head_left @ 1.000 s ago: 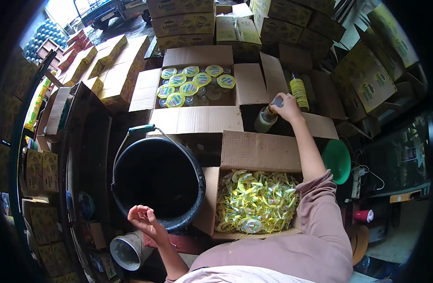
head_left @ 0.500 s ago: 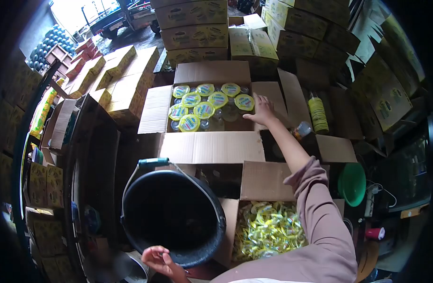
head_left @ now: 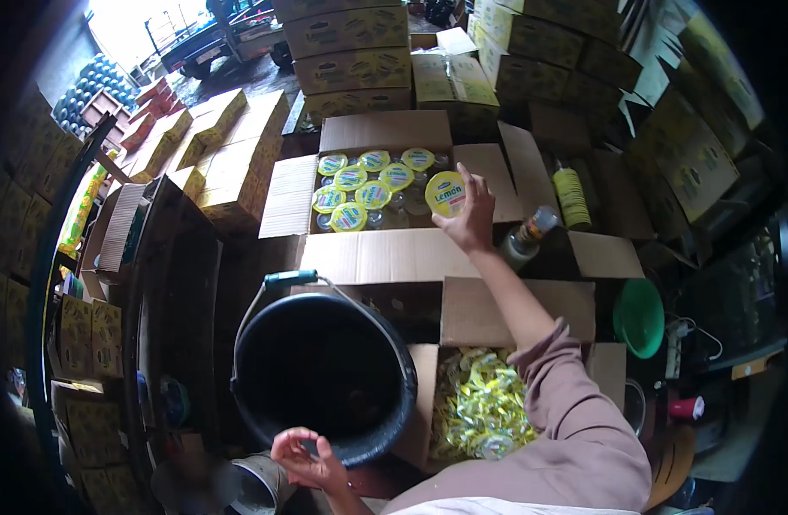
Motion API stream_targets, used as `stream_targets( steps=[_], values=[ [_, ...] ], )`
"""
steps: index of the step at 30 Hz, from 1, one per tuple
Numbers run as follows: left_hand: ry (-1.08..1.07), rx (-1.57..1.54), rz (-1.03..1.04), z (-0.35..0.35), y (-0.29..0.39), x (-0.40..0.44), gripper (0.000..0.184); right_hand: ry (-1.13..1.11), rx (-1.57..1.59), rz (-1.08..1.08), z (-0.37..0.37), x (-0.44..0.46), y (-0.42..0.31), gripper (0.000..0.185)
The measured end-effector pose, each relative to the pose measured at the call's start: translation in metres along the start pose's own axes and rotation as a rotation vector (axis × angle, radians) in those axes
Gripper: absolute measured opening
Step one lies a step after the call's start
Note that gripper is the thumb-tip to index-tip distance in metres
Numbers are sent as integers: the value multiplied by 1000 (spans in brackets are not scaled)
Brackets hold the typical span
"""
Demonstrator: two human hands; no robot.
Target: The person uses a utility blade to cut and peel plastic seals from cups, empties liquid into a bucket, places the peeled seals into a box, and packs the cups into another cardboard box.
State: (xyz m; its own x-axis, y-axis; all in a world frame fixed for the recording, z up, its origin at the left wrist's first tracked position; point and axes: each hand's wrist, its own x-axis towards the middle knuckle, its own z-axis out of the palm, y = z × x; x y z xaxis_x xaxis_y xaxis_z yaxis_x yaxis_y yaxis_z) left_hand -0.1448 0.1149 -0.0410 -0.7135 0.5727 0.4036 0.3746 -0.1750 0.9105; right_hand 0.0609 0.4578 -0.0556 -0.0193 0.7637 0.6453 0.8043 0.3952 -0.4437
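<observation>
Right hand (head_left: pixel 474 215): gripping yellow Lemon lid (head_left: pixel 445 194) by edge, at carton (head_left: pixel 377 257) | Left hand (head_left: pixel 308 457): loosely curled, seemingly unladen, near bucket (head_left: pixel 409 378) | Advised: light grip, lid level

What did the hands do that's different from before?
The right hand came away from the bottle, moved left to the open box, took hold of a lemon cup and lifted it. The left hand stayed near the dark bucket, holding nothing visible; the other lemon cups stayed in the box.
</observation>
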Motion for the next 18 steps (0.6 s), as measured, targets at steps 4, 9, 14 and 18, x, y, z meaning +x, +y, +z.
stream_targets(
  steps=[4, 9, 14, 18],
  values=[
    [-69, 55, 255, -10, -14, -4, 50, -61, 279, -33, -119, -49, -71, 83],
    [-557, 10, 313, 12, 46, -30, 79, -389, 438, -69, -231, -142, -137, 89],
    [-956, -400, -273, 17, 56, -111, 75, -423, 515, -52, -285, -221, -159, 98],
    [-943, -295, -150, 1, 66, -144, 55, -266, 859, 190, -307, -252, -125, 91]
  ],
)
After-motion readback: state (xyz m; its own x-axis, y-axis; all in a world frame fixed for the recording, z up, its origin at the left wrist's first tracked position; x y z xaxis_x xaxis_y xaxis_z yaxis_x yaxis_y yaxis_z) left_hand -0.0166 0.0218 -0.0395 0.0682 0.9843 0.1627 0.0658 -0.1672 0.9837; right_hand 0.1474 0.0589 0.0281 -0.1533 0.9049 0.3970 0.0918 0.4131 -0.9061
